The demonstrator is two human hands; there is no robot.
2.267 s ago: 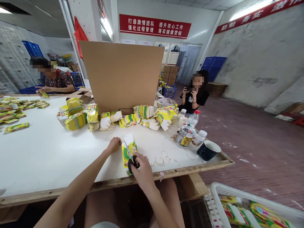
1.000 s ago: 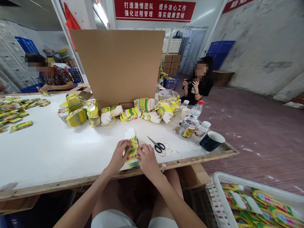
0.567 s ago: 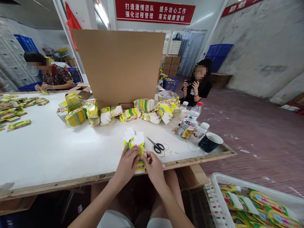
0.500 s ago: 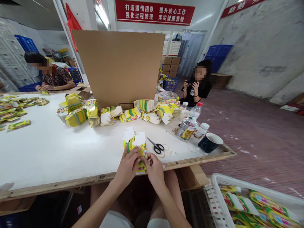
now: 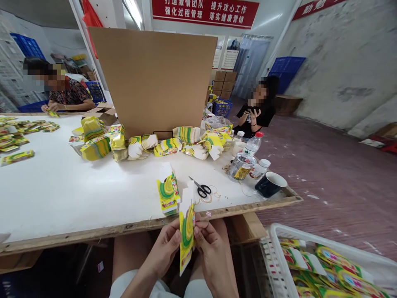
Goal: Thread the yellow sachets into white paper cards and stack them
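Between my hands a yellow-and-green printed carton (image 5: 186, 231) stands on edge, its white flap pointing away from me, just off the table's front edge. My left hand (image 5: 169, 246) closes on its left side with thumb and fingers. On the other side my right hand (image 5: 209, 244) pinches the carton's right edge. A small stack of flat cartons (image 5: 168, 192) in the same print lies on the table just beyond, to the left. Black-handled scissors (image 5: 201, 188) rest to the right of it, beside some loose rubber bands (image 5: 214, 194).
Bundled cartons (image 5: 167, 147) line the table before a large cardboard sheet (image 5: 151, 82). At the right stand a dark mug (image 5: 271, 184), a clear jar (image 5: 242, 166) and bottles (image 5: 254, 142). A white basket (image 5: 276, 248) holds filled packs at lower right. Two other people sit beyond.
My hands have come back from the stack toward my lap, bringing one carton with them. The stack stays on the table. The view has tilted slightly.
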